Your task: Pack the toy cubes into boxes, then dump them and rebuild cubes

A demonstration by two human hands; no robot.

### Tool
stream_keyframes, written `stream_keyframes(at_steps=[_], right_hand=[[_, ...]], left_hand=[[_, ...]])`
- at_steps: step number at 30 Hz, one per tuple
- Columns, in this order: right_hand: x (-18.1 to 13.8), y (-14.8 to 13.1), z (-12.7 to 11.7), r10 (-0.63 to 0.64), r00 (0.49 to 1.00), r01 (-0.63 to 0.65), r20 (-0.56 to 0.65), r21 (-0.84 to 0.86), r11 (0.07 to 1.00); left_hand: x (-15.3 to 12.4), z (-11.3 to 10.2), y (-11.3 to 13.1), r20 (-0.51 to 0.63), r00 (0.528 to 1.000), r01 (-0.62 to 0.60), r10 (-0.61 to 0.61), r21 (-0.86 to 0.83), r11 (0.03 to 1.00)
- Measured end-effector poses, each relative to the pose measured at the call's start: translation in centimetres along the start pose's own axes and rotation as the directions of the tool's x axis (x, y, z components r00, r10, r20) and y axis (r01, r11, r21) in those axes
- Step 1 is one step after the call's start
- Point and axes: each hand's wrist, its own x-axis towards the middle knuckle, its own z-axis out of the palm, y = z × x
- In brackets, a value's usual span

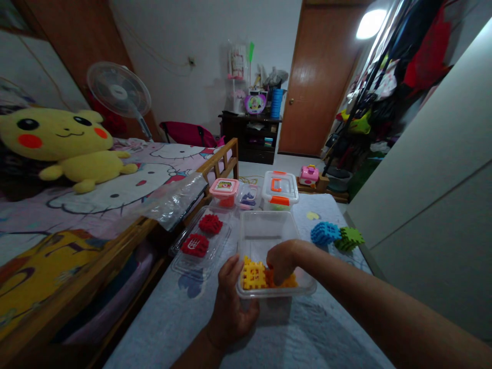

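Note:
A clear plastic box stands in front of me, its lid off. My left hand grips its near left corner, fingers along the side and thumb at the front. Inside at the near end sit yellow waffle-shaped building blocks and orange building blocks. My right hand reaches down into the box, its curled fingers closed on an orange block and partly hiding it. To the left, a clear lid carries two stacks of red blocks. Blue blocks and green blocks lie to the right.
Behind the box stand a pink-lidded container, a small clear container and a larger box with orange latches. A wooden bed rail borders the left. A pale cabinet rises on the right.

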Motion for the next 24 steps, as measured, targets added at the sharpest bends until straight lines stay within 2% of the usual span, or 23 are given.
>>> stream_keyframes(at_steps=[6,13,18,24], right_hand=[[0.3,0.1,-0.1,0.018,1.0,-0.018,-0.008,-0.018,1.0],[-0.3,0.8,-1.1,-0.01,0.99,0.006,-0.14,-0.029,1.0],[-0.6,-0.6,-1.8,-0.095,0.968,0.09,-0.234,-0.032,0.995],[0.1,-1.5,-1.2,-0.169,0.961,0.168,-0.217,-0.026,0.985]], left_hand=[[-0.1,0.0,-0.1,0.001,1.0,0.002,-0.002,-0.009,1.0],[-0.1,0.0,-0.2,0.011,1.0,-0.014,0.014,-0.008,1.0],[0.2,-0.2,0.1,0.013,1.0,-0.02,0.02,0.004,1.0],[0.2,-0.1,0.1,0.01,1.0,-0.022,0.022,0.008,1.0]])
